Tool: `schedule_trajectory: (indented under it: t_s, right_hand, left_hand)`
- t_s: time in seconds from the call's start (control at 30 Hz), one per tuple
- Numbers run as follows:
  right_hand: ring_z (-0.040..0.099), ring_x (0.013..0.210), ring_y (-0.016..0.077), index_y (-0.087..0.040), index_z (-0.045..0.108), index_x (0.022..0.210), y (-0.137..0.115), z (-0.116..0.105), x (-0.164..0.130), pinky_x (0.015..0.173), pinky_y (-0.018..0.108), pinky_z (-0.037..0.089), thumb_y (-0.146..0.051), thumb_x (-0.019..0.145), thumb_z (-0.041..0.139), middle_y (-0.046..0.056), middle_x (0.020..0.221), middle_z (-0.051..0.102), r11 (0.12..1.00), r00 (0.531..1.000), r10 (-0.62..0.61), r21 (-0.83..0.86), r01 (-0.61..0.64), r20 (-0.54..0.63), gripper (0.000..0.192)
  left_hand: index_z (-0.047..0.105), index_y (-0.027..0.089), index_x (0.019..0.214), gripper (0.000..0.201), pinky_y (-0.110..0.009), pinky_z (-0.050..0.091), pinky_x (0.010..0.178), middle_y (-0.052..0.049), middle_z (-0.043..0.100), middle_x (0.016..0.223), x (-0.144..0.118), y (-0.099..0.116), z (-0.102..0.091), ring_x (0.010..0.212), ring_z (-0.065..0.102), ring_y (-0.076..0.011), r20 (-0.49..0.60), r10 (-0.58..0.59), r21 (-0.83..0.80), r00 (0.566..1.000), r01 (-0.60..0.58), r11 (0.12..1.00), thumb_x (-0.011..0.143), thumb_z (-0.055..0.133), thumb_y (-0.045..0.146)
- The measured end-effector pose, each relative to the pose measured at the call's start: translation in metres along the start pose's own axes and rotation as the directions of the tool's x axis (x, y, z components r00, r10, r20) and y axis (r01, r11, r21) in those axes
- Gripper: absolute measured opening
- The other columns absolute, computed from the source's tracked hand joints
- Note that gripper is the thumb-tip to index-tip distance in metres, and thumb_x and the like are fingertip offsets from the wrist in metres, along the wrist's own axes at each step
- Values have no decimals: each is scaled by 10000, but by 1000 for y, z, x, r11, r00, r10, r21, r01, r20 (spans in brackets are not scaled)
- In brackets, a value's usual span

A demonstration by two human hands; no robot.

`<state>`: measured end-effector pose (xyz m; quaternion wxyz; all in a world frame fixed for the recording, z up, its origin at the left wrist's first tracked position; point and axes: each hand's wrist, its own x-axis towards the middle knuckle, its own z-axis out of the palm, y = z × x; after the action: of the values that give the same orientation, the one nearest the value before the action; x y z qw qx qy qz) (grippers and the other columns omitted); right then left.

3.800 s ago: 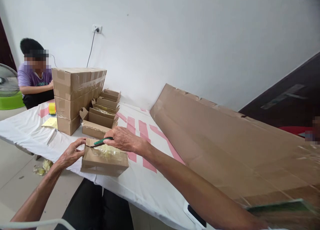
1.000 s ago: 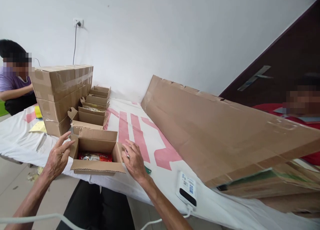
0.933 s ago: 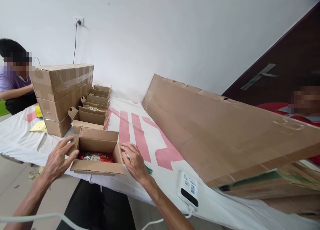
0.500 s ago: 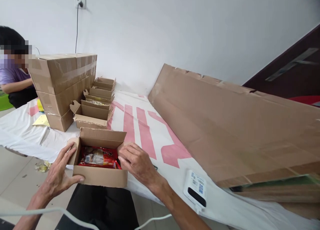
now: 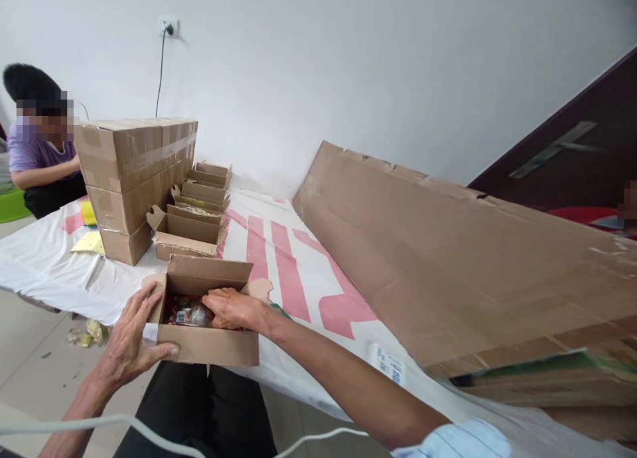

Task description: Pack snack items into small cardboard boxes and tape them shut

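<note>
So I've got one small open cardboard box (image 5: 209,325) sitting right at the near edge of the table (image 5: 44,265), flaps up, plain brown corrugated stuff. My left hand (image 5: 127,342) is wrapped around its left front corner, thumb across the front wall, fingers spread up the side. My right hand (image 5: 231,308) is down inside the box, lying flat on the shiny snack packets (image 5: 186,312) in there; red and silver wrappers, can't read any print on them, and I can't tell if I'm actually gripping one or just pressing. Behind it there's a row of open boxes (image 5: 192,229) of the same kind, looks like three or four, running toward the wall, and next to them three sealed cartons (image 5: 134,179) stacked up, clear tape across the top one. The table has a white cloth with pink stripes (image 5: 281,272). One huge flattened cardboard sheet (image 5: 448,259) leans along the right side. A white device with a barcode label (image 5: 388,364) lies near my forearm, text too small to read. One other person in a purple shirt (image 5: 30,156) sits at the far left corner.
</note>
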<state>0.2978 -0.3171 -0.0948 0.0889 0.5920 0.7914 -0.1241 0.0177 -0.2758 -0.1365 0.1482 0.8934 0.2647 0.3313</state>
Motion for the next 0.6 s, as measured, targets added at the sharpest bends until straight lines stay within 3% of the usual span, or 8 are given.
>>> schedule_trajectory:
  t_s: [0.2,0.37,0.6]
  right_hand:
    - [664,989,228,-207,682,1107,3,-5,-7,806,317,459,-169,915,682,74,1131,708,991,988,-129,11,131,-89,196]
    - [616,890,185,-203,752,935,8,-11,1,684,274,373,-200,907,718,35,1011,686,975,981,-195,109,194,0,44]
    - [598,808,160,-207,811,883,12,-6,13,674,263,364,-134,884,706,10,873,709,958,971,-238,164,236,-3,128]
  left_hand:
    - [401,298,1625,952,-650,444,1170,-177,432,1685,5,-9,5,1509,433,-458,-6,5,105,1000,-4,994,845,762,707]
    - [456,297,1588,892,-637,511,1073,-162,468,1670,15,-7,2,1489,439,-461,37,-50,167,998,43,985,852,738,716]
    - [509,307,1559,877,-604,533,1037,-155,526,1624,25,-12,5,1472,456,-467,42,-73,188,996,63,980,814,786,677]
